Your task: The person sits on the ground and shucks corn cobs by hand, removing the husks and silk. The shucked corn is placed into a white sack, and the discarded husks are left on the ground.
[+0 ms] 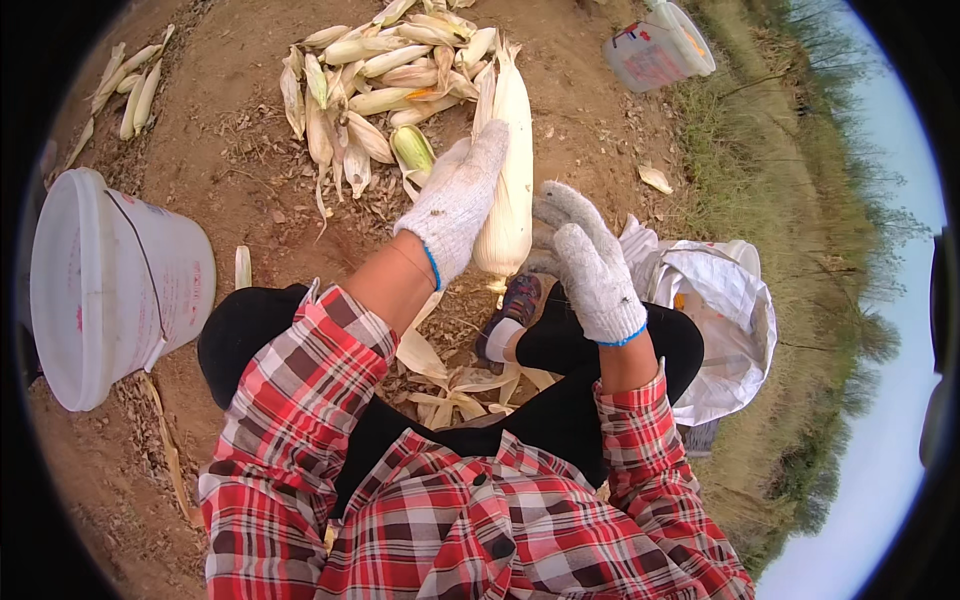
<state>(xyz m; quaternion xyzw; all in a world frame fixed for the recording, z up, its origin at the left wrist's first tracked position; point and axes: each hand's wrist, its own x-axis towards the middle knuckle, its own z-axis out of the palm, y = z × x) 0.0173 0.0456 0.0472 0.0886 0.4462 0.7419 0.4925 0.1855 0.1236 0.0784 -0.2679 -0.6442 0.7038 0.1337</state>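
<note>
My left hand (457, 199), in a white knit glove with a blue cuff, grips an ear of corn (511, 169) in pale dry husk. The ear stands nearly upright in view, its stalk end towards me and its husk tip away. Just to the right of the ear, my right hand (589, 259) wears a matching glove. Its fingers are apart and slightly curled, with nothing seen between them. Beyond my hands lies a pile of unshucked corn ears (397, 64) on the soil. Loose husks (457, 390) lie on the ground between my legs.
A white plastic bucket (142, 277) stands at left. At right, a white sack (724, 352) hangs open beside my knee. Another bucket (649, 49) with orange contents is at the far right. More ears (139, 94) lie at far left. Tall grass (772, 187) borders the soil.
</note>
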